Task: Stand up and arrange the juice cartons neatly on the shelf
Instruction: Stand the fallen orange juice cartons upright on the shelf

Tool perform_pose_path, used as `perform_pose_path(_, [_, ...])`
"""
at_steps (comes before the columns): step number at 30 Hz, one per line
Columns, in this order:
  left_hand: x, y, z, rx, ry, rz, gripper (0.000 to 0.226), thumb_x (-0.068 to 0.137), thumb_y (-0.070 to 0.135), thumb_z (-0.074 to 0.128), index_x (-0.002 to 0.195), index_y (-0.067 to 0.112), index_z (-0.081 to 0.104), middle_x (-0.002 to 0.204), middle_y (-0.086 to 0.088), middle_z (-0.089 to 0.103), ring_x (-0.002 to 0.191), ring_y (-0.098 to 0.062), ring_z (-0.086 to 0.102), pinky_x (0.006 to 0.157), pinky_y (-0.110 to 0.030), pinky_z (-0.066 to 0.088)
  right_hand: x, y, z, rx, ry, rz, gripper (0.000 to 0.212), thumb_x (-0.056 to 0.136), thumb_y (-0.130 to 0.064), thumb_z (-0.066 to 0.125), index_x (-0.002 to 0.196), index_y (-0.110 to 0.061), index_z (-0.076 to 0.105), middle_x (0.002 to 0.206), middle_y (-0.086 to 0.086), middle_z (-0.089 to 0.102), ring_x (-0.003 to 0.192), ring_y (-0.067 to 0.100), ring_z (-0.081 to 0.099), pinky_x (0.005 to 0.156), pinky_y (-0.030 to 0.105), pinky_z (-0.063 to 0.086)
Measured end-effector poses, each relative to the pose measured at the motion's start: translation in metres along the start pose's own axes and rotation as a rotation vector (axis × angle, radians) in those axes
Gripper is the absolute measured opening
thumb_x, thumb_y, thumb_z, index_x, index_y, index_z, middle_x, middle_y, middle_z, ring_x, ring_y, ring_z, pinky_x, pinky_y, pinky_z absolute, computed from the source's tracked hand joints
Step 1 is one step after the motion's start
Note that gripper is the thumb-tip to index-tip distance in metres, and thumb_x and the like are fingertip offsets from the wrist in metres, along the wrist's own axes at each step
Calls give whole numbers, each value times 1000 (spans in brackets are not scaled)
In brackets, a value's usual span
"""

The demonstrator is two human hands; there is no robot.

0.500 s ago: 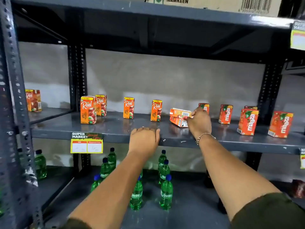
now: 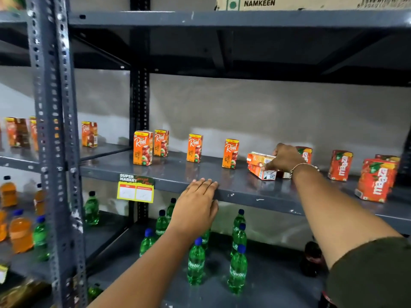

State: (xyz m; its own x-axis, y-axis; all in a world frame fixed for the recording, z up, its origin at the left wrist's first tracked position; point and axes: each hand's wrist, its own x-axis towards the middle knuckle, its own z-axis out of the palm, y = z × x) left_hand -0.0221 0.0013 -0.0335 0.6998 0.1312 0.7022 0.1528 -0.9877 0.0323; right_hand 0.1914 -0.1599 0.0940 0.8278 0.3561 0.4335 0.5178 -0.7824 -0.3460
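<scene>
Several orange Real juice cartons point(image 2: 143, 147) stand upright and spaced out along the grey middle shelf point(image 2: 240, 190). One orange carton point(image 2: 259, 165) lies on its side right of them, and my right hand point(image 2: 285, 157) grips its right end. Red Maaza cartons point(image 2: 340, 165) stand further right, one partly hidden behind my hand. My left hand point(image 2: 195, 205) rests flat on the shelf's front edge, fingers together, holding nothing.
Green Sprite bottles point(image 2: 195, 263) stand on the lower shelf, with orange drink bottles point(image 2: 21, 234) at the left. A perforated steel upright point(image 2: 55, 152) rises at left. A Namkeen cardboard box point(image 2: 289, 3) sits on the top shelf. A yellow price tag point(image 2: 135, 191) hangs off the shelf edge.
The view has swung left, bringing the neighbouring shelf bay into sight. My right hand stays on the fallen carton; my left hand stays on the shelf edge.
</scene>
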Motion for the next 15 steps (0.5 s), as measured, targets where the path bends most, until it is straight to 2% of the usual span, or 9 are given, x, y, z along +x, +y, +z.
perform_pose_path(2, [0, 1, -3, 9, -7, -12, 53, 94, 34, 37, 145, 19, 34, 150, 0, 41, 141, -16, 30, 117, -27, 9, -5, -3, -5, -89, -61, -26, 66, 57, -23, 89, 109, -1, 55, 114, 21, 63, 104, 37, 59, 74, 32, 44])
perform_pose_path(4, [-1, 3, -5, 17, -15, -23, 54, 94, 33, 38, 146, 19, 33, 151, 0, 40, 142, -16, 29, 117, -27, 9, -11, -3, -7, -119, -52, -40, 62, 58, -19, 87, 108, -1, 56, 112, 22, 63, 103, 38, 61, 72, 31, 43])
perform_pose_path(6, [-4, 4, -7, 11, -23, -30, 55, 93, 33, 38, 146, 19, 33, 152, 0, 39, 142, -16, 28, 117, -27, 8, -18, -3, -7, -130, 45, -34, 51, 67, -23, 79, 108, 1, 59, 111, 24, 62, 102, 39, 61, 74, 34, 46])
perform_pose_path(8, [-4, 5, -9, -11, -29, -33, 55, 93, 33, 38, 146, 19, 32, 152, 1, 38, 143, -15, 27, 117, -26, 7, -25, -4, -9, -22, 163, 16, 45, 76, -32, 70, 101, 5, 64, 102, 26, 64, 95, 40, 63, 74, 36, 47])
perform_pose_path(10, [-4, 6, -9, -20, -18, -43, 56, 93, 34, 39, 146, 20, 32, 153, 2, 37, 143, -14, 26, 117, -25, 6, -26, 3, -9, 316, 234, 147, 43, 70, -38, 69, 81, 3, 68, 80, 21, 67, 78, 36, 66, 67, 35, 50])
perform_pose_path(12, [-3, 6, -6, -32, 1, -48, 56, 93, 35, 40, 146, 20, 33, 152, 2, 38, 143, -13, 27, 115, -23, 3, -25, 13, -7, 909, 187, 291, 27, 63, -33, 72, 69, -7, 66, 78, 15, 71, 72, 28, 69, 63, 34, 59])
perform_pose_path(13, [-4, 6, -5, -39, 10, -53, 56, 92, 36, 40, 145, 20, 34, 151, 2, 39, 143, -14, 27, 114, -22, 1, -26, 16, -5, 1155, 127, 321, 17, 69, -24, 74, 70, -10, 64, 82, 13, 71, 70, 23, 68, 56, 29, 60])
perform_pose_path(15, [-4, 7, -2, -44, 26, -67, 56, 92, 37, 41, 145, 20, 36, 151, 2, 40, 142, -14, 29, 112, -22, 0, -34, 14, -1, 1388, 18, 328, 9, 80, -11, 72, 77, -12, 64, 77, 6, 67, 64, 15, 61, 49, 19, 55])
